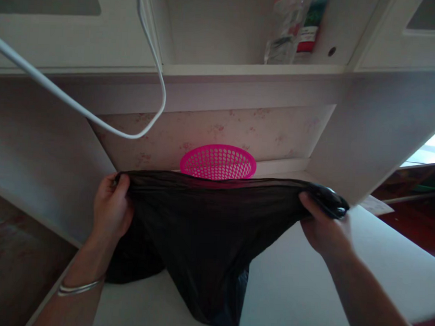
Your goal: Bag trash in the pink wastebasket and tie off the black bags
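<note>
A thin black plastic bag [214, 230] hangs stretched wide between my two hands, its rim pulled taut. My left hand [112, 206] pinches the rim's left corner between thumb and fingers. On the other side, my right hand [325, 223] grips the right corner, where some of the plastic is bunched and shiny. Behind the bag's upper edge stands a pink mesh basket [219, 162], its lower part hidden by the plastic. Another black item [134, 255], perhaps more of the bag, lies behind my left forearm.
Below the bag is a white tabletop [291, 291]. A shelf [250, 70] overhead holds a clear plastic container [286, 31] and a red-and-green bottle [310, 27]. A white cable [83, 110] loops down at upper left. White side panels [381, 127] flank the space.
</note>
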Demonstrator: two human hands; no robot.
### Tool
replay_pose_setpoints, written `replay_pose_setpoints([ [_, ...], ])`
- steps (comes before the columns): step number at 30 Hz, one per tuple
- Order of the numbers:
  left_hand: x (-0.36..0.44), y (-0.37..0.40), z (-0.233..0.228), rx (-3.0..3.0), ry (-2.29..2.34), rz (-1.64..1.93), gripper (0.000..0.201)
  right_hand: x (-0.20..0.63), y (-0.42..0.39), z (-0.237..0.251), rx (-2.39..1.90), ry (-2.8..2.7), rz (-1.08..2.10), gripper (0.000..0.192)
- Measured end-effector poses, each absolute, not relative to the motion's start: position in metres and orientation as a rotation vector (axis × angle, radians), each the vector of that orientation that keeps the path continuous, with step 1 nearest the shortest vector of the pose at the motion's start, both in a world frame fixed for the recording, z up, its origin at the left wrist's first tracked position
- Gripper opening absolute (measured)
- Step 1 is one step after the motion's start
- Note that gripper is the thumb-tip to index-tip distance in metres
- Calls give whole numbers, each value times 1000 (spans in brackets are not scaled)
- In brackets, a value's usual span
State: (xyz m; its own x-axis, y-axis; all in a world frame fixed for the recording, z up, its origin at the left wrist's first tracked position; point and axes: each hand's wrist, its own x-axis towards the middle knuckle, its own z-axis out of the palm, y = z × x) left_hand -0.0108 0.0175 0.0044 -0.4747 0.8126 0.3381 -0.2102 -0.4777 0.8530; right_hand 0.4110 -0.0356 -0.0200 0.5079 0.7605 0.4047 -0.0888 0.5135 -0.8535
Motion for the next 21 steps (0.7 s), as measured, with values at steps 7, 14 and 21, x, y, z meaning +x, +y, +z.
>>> replay_pose_setpoints([
  [7, -26, 21, 6, 872, 1071, 1949, 13, 420, -38, 15, -793, -768, 589, 31],
  [14, -44, 23, 13, 805, 1126, 1973, 17, 435, -31, 17, -827, -739, 563, 31],
  [21, -37, -8, 4, 952, 724, 1660, 62, 433, -42, -3, -698, -819, 793, 54],
])
